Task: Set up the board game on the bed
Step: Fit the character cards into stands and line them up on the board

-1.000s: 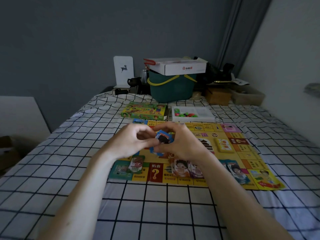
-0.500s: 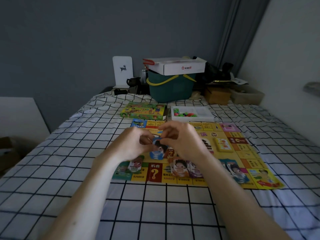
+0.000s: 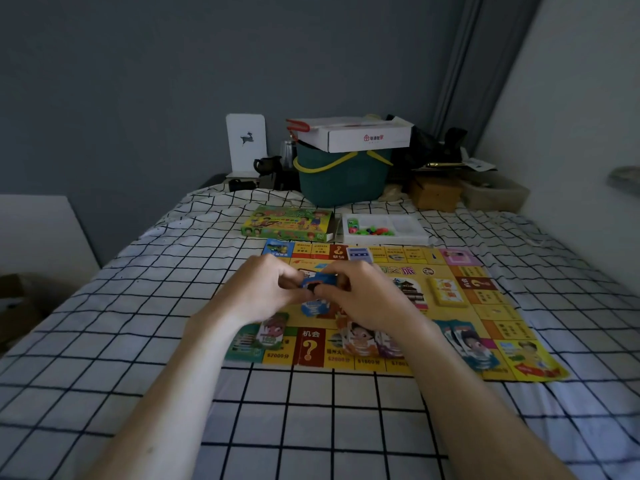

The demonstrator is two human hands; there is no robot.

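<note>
A yellow game board (image 3: 491,317) lies flat on the checked bed sheet (image 3: 311,427). Above its left half my left hand (image 3: 256,289) and my right hand (image 3: 367,296) meet and together pinch a small blue card piece (image 3: 318,282). A blue round-edged card (image 3: 311,308) lies on the board just under the hands. Character cards lie along the near edge: a green one (image 3: 272,332), an orange and purple group (image 3: 362,339) and a blue pair (image 3: 471,344). A yellow card stack (image 3: 446,292) sits on the board's right side.
The green game box (image 3: 287,225) and a white tray of coloured pieces (image 3: 384,230) lie beyond the board. A green basket (image 3: 343,178) with a white carton (image 3: 353,135) on it stands at the bed's far end, with brown boxes to its right. A wall runs along the right.
Both hands stayed together over the board. The blue piece, lowered half a second ago, is lifted again between my fingers and turned.
</note>
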